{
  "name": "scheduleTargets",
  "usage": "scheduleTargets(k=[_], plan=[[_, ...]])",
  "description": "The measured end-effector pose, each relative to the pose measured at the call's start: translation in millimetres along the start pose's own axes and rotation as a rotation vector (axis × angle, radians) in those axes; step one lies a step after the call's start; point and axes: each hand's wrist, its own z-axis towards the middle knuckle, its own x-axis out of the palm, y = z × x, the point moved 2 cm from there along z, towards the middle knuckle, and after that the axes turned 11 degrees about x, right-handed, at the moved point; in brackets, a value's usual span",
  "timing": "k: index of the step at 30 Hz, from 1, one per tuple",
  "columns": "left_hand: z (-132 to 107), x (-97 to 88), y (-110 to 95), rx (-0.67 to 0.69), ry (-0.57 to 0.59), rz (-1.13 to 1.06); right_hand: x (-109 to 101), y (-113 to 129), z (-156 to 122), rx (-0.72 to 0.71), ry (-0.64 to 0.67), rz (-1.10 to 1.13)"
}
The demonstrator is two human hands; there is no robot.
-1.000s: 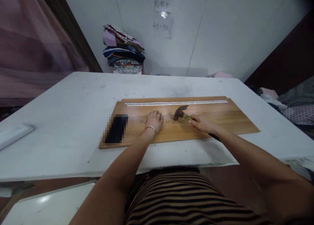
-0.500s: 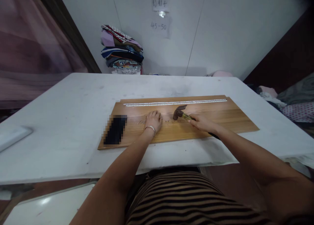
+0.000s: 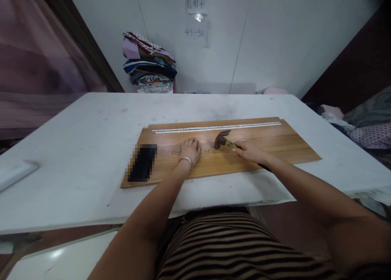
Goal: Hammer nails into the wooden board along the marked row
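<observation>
White wall fills the back of the room, and a small paper note point(image 3: 195, 31) with "45-50" on it hangs there. Below the note, by the wall, sits a pile of folded clothes point(image 3: 149, 66) in many colours.

Close to you is a big white desk point(image 3: 91, 149). A long, flat, brown wooden board point(image 3: 275, 143) lies on the desk, right in front of you. A thin, shiny silver strip point(image 3: 214, 127) runs along the far edge of the board, from side to side. A dark, blurred block point(image 3: 142, 162) lies on the left end of the board.

Your right hand point(image 3: 248, 152) is closed around a hammer point(image 3: 221, 138) with a dark head and a yellow handle. You grip it high up, near the head. The head is low over the middle of the board, between your two hands, and it points away from you. You cannot tell if it touches the wood.

Your left hand point(image 3: 190, 150) rests on the board, just left of the hammer head. Its knuckles face up and its fingers curl down. You cannot tell if the fingers pinch anything. A thin silver bracelet point(image 3: 186, 160) goes around that wrist. A few small thin nails point(image 3: 175, 152) lie on the wood, just beside your left hand on its left side.
</observation>
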Motion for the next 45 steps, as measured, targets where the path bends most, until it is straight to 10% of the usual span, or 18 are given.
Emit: scheduleTargets(k=[45], plan=[[0.5, -0.7, 0.9, 0.0, 0.0, -0.021, 1.4, -1.4, 1.6, 0.014, 0.007, 0.003]])
